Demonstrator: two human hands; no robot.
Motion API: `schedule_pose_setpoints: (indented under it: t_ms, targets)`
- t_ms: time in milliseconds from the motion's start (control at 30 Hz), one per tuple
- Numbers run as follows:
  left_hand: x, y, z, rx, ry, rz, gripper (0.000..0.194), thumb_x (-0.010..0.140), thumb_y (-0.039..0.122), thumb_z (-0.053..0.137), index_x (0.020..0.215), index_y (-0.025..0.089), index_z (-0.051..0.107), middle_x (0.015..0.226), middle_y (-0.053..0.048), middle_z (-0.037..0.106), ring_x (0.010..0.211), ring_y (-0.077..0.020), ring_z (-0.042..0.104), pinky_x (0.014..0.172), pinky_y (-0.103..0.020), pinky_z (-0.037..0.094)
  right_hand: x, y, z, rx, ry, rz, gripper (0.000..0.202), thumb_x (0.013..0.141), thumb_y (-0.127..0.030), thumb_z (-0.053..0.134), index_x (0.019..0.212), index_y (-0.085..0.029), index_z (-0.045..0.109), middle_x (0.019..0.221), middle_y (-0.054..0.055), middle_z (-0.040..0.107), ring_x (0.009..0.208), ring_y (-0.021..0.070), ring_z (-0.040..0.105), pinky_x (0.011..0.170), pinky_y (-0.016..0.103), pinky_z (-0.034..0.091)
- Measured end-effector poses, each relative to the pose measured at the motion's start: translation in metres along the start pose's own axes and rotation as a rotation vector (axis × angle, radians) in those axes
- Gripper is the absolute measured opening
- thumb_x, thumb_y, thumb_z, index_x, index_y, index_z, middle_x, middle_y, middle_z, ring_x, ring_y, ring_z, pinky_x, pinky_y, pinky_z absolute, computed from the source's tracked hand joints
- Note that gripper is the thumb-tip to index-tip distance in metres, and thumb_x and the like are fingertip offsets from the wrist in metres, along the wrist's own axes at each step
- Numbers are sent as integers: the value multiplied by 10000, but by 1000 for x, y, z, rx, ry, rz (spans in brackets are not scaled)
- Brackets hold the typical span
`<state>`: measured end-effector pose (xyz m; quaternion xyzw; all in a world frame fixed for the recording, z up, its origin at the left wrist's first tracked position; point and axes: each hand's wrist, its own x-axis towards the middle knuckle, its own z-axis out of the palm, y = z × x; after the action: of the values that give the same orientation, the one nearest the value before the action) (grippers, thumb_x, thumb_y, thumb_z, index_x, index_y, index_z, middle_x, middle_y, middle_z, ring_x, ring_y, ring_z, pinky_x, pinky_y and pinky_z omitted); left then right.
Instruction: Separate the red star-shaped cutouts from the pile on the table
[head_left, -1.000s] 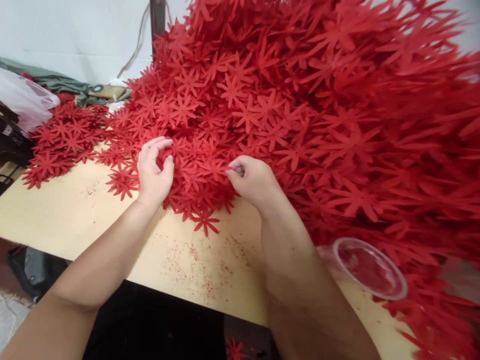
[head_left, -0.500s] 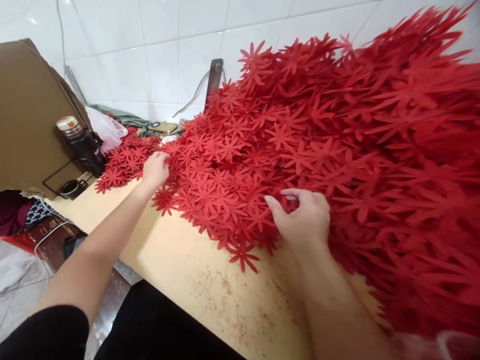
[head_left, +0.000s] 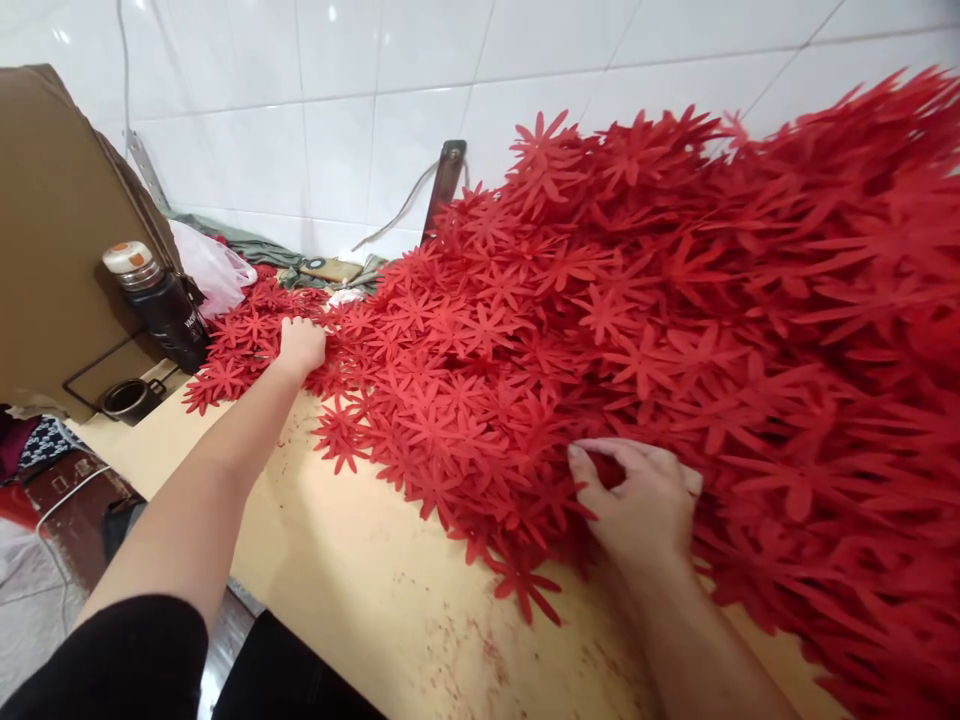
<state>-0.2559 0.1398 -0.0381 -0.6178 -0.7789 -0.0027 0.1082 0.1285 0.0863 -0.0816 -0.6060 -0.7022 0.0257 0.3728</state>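
Note:
A large heap of red flower-shaped cut-outs (head_left: 480,330) with narrow petals spreads over the pale table and rises toward the right. At its edge, my right hand (head_left: 641,500) pinches at a red flower, thumb and fingertips together. Farther off, my left hand (head_left: 302,345) rests among the flowers between the big heap and a smaller pile of red flowers (head_left: 244,335). Its fingers are curled closed, and what lies under them is hidden. One loose flower (head_left: 525,585) sticks out at the heap's near edge.
A black vacuum bottle (head_left: 169,315) and a dark mug (head_left: 127,400) stand at left by a cardboard box (head_left: 60,240). Behind lie a white plastic bag (head_left: 214,270) and a phone (head_left: 330,268). A metal bracket (head_left: 446,185) stands against the tiled wall. Red scraps dot the tabletop (head_left: 360,560).
The view has shifted, so the heap sits lower and farther right. My left hand has moved left toward the smaller pile, its fingers more curled. My right thumb and fingertips have drawn together.

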Motion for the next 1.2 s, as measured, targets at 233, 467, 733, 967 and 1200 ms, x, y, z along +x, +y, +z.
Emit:
schedule_pose_setpoints:
  t_ms: [233,467,733,967,1200]
  targets:
    - [-2,-8,-15,-24,47,49,381,826,151,357,1066,44,633,1097,-238,642,1073,-299,555,916,-426,287,-1,-11,-10,26,7,7,94,779,-319,478,765,-283,563,911,138,678,968,300,590,936,478,372]
    - [-10,-16,-24,-167,129,-31,385,834,146,356,1112,98,618,1104,-203,655,1089,-294,571,926,-413,373,3,5,5,31,237,-82,204,732,-375,486,728,-229,628,820,129,695,869,280,624,868,456,399]
    - [-12,-20,-49,-608,391,-244,513,830,94,346,1326,151,465,1200,-111,634,1097,-221,588,992,-350,414,10,16,16,-34,529,-240,278,703,-422,509,669,-198,670,805,126,646,845,271,587,790,440,388]
    - [-19,29,-43,-1119,448,-256,429,749,27,362,1091,133,598,1038,-60,657,984,-152,611,954,-280,444,13,2,11,-118,736,-336,194,678,-394,567,666,-245,691,955,107,698,1006,312,553,808,467,405]
    - [-53,109,-52,-1313,364,-168,252,769,65,362,809,144,597,834,-25,652,830,-116,606,845,-250,465,6,-40,-7,263,367,-210,199,700,-315,541,766,-217,701,865,132,725,881,236,659,890,427,472]
